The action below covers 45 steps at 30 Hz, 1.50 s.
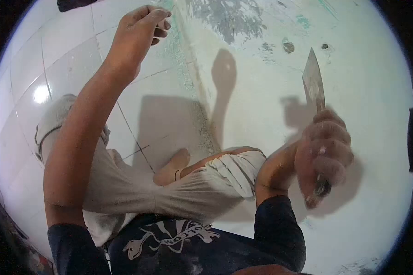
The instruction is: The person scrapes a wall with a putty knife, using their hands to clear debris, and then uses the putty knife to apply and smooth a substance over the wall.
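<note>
My right hand [323, 151] is wrapped round the handle of a scraper [314, 82], slightly smeared by motion. Its flat metal blade points away from me and looks pointed from this angle, and the dark end of the handle shows below my fist. Behind it is a pale wall [261, 110] with grey patches and chips. Over at the upper left, my left hand [144, 23] is raised with thumb and fingers drawn together, whitish at the tips. I cannot tell what, if anything, is in that pinch.
White floor tiles [23, 91] spread on the left, meeting the wall along a seam strewn with crumbly debris [199, 121]. My folded legs in light trousers [137, 188] and a bare foot [174, 167] lie close to that seam. Two small holes mark the upper wall.
</note>
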{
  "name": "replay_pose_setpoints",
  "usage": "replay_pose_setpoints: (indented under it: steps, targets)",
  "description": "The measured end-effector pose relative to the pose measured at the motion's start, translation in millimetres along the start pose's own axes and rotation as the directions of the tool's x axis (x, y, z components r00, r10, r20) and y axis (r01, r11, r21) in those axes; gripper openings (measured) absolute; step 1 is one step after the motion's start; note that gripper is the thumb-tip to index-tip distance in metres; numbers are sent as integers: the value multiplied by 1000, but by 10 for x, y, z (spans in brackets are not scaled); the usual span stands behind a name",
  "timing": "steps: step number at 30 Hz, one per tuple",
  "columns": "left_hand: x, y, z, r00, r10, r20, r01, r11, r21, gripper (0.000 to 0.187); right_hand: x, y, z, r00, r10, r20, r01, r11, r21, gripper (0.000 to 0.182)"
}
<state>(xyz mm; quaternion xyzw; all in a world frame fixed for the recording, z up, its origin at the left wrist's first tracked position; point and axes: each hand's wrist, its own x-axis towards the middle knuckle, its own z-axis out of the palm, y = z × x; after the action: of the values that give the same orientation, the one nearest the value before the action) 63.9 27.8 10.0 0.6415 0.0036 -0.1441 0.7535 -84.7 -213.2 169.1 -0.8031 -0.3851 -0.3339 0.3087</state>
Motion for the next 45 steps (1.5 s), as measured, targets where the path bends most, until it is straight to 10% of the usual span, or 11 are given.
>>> replay_pose_setpoints:
  steps: [10, 14, 18, 22, 29, 35, 36, 41, 43, 45]
  targets:
    - [-26, -37, 88, 1000, -7, -6, 7, 998, 57, 30, -191, 384, -120, 976, 126, 176, -150, 980, 130, 62]
    - [-33, -38, 17, 1000, 25, 6, -26, 999, 36, 30, -88, 121, 258, 982, 53, -179, -78, 988, -134, 56]
    - [-12, 4, -15, 998, -40, -42, 41, 998, 42, 32, -44, 158, 209, 998, -29, 57, 30, 999, -16, 58]
    - [-43, 171, 75, 994, -110, 13, 111, 992, -65, 23, 3, -50, 244, 953, 301, 20, -294, 941, -170, 33]
    - [-12, 250, 82, 970, -241, -28, 236, 963, -128, 15, 4, 112, 177, 977, 177, 116, -179, 984, 2, 37]
    - [-7, 180, 45, 982, -188, 4, 187, 973, -137, 14, -148, 170, 342, 982, 153, -114, -160, 986, -52, 47]
    - [-47, 190, 44, 992, -126, 17, 127, 980, -155, 15, -116, 205, 137, 993, 47, 111, -62, 988, 144, 48]
    - [-68, 287, 81, 978, -209, -2, 208, 970, -125, 16, -120, 325, 176, 970, 189, 153, -212, 966, 150, 46]
    - [-147, 322, 61, 993, -116, -5, 114, 986, -122, 16, -131, 216, 244, 994, -110, -22, 112, 983, 142, 48]
    - [-126, 272, 62, 993, -120, 21, 121, 987, -103, 16, -214, 233, 223, 996, 36, -80, -27, 994, 110, 50]
